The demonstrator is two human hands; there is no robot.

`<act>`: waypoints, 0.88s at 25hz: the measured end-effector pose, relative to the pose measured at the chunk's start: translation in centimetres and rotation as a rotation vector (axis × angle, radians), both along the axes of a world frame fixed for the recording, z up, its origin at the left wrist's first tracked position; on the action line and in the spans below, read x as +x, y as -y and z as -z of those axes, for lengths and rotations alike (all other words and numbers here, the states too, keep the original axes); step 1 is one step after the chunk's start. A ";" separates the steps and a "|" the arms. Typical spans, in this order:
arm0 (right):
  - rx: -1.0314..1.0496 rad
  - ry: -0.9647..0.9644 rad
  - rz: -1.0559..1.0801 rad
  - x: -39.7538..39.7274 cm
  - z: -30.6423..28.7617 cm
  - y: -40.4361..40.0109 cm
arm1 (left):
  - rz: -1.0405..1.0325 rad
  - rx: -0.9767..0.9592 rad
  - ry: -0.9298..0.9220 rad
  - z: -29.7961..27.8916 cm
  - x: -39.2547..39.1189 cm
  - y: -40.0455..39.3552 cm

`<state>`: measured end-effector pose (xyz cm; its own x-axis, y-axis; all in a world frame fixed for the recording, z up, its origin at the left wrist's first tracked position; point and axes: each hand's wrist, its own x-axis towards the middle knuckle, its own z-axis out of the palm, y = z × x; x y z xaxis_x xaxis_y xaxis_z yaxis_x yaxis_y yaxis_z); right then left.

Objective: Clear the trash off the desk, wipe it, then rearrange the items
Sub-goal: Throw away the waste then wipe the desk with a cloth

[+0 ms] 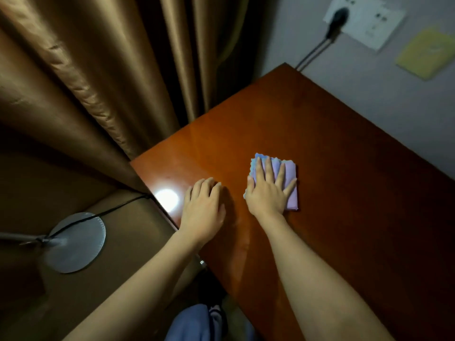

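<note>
Cloth (288, 185), folded, lies flat on the tabletop (344, 168) near its left edge, pressed by the right hand (268, 190) with fingers spread straight. Left hand (204, 210) rests flat beside it, holding nothing. Wiping appears in progress; next stroke should cover the far right area. Curtain (86, 70) hangs left; wall socket (364, 20) far right.
</note>
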<state>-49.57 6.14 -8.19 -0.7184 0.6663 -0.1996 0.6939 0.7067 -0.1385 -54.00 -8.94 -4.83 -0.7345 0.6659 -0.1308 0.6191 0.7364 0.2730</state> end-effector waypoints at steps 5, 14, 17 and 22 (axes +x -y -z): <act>0.001 -0.013 0.140 16.3 -0.1 -3.4 | 0.137 -0.049 0.009 -0.6 13.2 -5.1; -0.008 -0.040 0.517 51.6 0.5 -8.0 | 0.557 -0.030 0.067 -0.3 43.7 -13.9; -0.003 -0.053 0.634 60.8 0.7 -8.1 | 0.661 -0.026 0.061 -0.2 51.2 -14.9; 0.001 -0.051 0.782 72.4 0.7 -8.4 | 0.793 -0.065 0.063 0.7 59.3 -15.6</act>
